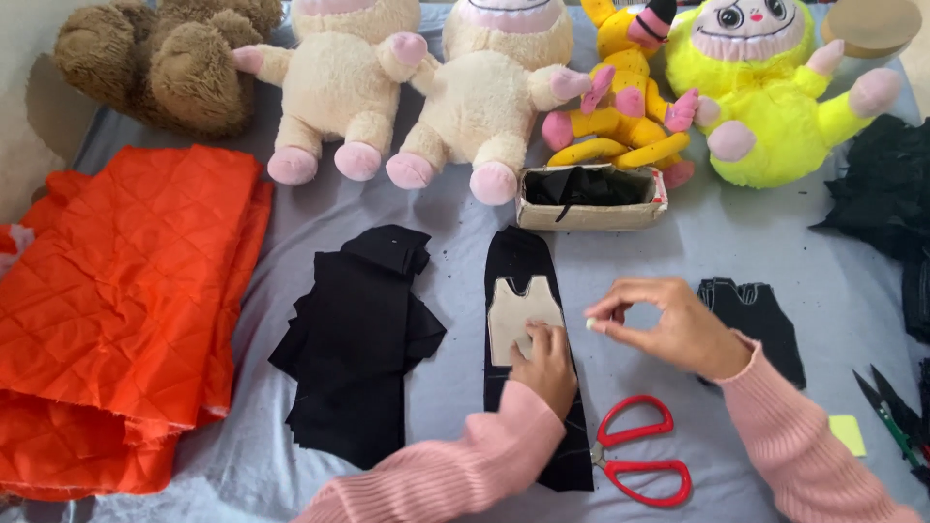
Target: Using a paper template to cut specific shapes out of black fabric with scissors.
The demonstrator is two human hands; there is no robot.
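The left hand lies flat, fingers pressed down on a beige cardboard pattern piece, pinning it on a long strip of black fabric that runs down the middle of the grey-covered desk. The right hand hovers just beside the pattern's right edge, thumb and forefinger pinched on a small piece of white chalk, the other fingers curled. Both arms wear pink ribbed sleeves.

Just below the right hand, touching the strip's lower right edge, lie red-handled scissors. To the right of that hand sits a cut black garment piece with pale outlines. Left of the strip is a loose stack of black fabric pieces, and further left a folded heap of orange quilted fabric. Above the strip stands a small cardboard box holding black scraps. Along the far edge sit plush toys: a brown one, two cream ones, a small yellow one and a neon-yellow one. Small black snips lie at the right edge.
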